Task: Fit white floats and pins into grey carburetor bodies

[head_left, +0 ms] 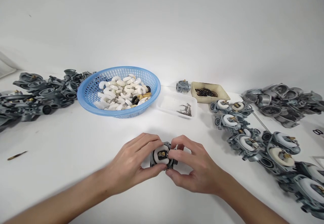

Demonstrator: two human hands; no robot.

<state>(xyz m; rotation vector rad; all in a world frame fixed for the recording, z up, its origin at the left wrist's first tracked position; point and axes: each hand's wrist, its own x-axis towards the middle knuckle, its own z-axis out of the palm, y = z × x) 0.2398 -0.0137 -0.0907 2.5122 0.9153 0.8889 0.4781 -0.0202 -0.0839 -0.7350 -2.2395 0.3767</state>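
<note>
A grey metal carburetor body (174,162) rests at the front middle of the white table, its open side up. Inside it sits a white C-shaped float (159,148) around small brass parts. My left hand (138,160) grips the body from the left, fingers over the top edge and thumb at the near edge. On the right side, my right hand (196,165) holds the same body, with a fingertip near the brass parts and the thumb at the near rim. Anything tiny under that fingertip is hidden.
A blue basket (83,97) of white floats stands behind, beside a clear tray (169,104) of small pins and a yellowish tray (222,95) of dark rings. Metal bodies (47,92) lie left; float-fitted bodies (246,144) and metal cups (280,102) lie right. A thin pointed tool (17,155) lies left.
</note>
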